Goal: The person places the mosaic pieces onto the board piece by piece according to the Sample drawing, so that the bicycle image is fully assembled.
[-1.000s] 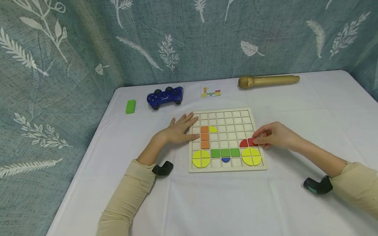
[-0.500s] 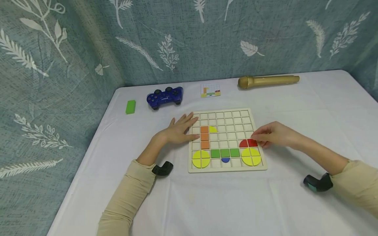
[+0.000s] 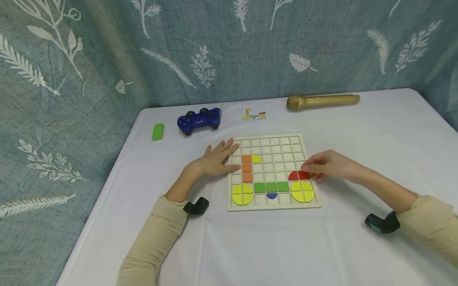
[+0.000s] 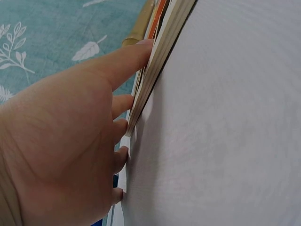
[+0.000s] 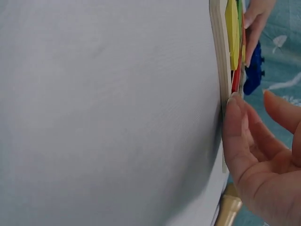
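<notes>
A pale wooden grid board [image 3: 270,157] lies flat with coloured pieces in its cells. My left hand [image 3: 214,161] rests at the board's left edge, fingers spread, the thumb over the rim. At the right edge my right hand [image 3: 330,163] has its fingertips against a red square [image 3: 304,175], beside a red quarter-round [image 3: 294,175]. In the right wrist view the fingers [image 5: 233,117] bend at the board's rim, with one digit held apart. Yellow discs made of quarters, a row of green squares [image 3: 271,187], orange squares [image 3: 247,168] and a blue half-round [image 3: 272,196] fill other cells.
Behind the board lie a blue game controller [image 3: 199,120], a small pattern card [image 3: 254,112] and a gold microphone [image 3: 323,101]. A green block [image 3: 158,132] sits at the left on the white cloth [image 3: 257,246]. A patterned curtain [image 3: 222,51] stands behind.
The red square was slightly raised under my right fingertips and now lies flat in its cell. My left hand stays in place; the head view has shifted slightly.
</notes>
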Demonstrator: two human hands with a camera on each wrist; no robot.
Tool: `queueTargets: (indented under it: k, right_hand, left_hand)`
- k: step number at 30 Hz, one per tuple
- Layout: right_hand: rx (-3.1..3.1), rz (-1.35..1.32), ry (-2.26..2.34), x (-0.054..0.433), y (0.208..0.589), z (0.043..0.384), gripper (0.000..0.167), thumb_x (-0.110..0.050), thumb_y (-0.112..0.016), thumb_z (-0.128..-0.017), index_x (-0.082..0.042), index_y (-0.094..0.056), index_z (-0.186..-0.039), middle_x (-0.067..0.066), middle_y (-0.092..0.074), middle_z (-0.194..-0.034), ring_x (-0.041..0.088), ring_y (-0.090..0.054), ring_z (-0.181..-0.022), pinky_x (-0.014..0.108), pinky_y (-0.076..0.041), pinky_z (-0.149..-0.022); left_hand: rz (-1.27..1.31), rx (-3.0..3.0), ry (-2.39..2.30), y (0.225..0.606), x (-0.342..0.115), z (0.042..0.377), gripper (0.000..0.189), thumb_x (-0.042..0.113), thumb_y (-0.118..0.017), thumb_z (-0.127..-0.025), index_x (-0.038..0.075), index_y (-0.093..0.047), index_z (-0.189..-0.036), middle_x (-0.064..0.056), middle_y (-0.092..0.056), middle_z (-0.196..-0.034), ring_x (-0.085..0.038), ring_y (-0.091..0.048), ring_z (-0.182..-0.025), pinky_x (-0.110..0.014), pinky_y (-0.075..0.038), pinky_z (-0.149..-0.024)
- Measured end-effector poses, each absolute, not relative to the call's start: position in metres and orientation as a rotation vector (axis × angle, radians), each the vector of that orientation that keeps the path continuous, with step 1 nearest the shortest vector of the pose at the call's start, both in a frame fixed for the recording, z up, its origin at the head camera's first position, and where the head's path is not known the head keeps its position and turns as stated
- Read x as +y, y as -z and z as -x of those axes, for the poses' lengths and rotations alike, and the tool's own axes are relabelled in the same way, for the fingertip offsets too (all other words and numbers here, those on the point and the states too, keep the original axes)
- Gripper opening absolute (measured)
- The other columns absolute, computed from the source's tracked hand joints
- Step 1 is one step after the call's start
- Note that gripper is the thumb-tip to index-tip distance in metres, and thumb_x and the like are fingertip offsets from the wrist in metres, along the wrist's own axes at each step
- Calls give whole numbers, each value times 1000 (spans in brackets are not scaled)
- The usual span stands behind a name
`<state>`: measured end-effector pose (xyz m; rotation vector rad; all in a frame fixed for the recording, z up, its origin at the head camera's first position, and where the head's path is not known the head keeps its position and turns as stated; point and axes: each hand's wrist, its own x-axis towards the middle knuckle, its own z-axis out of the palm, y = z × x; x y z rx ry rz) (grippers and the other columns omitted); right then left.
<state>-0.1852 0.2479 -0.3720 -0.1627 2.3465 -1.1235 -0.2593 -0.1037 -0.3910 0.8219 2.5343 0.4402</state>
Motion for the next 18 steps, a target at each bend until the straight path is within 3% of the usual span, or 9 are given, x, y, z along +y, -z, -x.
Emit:
queueTargets:
  k: [5,10,12,15,18]
  right_hand:
    - [2334,245,1131,258,378,185,46,-33,-62,-94,-1,-58,-126,7,-63,-95,22,-58,-84,31,-50,-77]
    - [2312,443,1062,269,376,182,43,-32,-60,-95,-7,-57,-129,8,-59,-123,25,-56,-106,39,-47,-89]
    - [2362,580,988,276,374,179,38,-29,-60,-95,-8,-59,-127,6,-58,-127,26,-54,-113,43,-45,-92]
    - [2558,871,726,292,370,177,30,-22,-64,-93,-11,-64,-121,6,-60,-124,29,-52,-116,49,-44,-94]
    - [2786,1074,311,312,365,180,37,-21,-69,-89,-10,-63,-124,13,-56,-129,38,-48,-120,54,-37,-98]
  left_hand:
    - [-831,2533,-456,392,-105,259,79,50,-49,-96,16,-9,-155,-6,4,-159,-28,8,-143,-55,13,-108]
    - [-799,2538,-415,391,-111,259,80,53,-49,-95,18,-9,-155,-4,5,-159,-27,7,-143,-55,11,-109]
    - [-794,2534,-379,387,-112,259,80,54,-48,-95,19,-9,-155,-3,4,-159,-27,6,-144,-55,10,-109]
    - [-830,2542,-319,379,-113,262,77,54,-47,-96,19,-13,-155,-4,-1,-159,-28,1,-144,-56,7,-110]
    - [-888,2617,-184,368,-118,269,74,54,-43,-97,18,-14,-155,-7,-6,-159,-30,-4,-144,-56,4,-111]
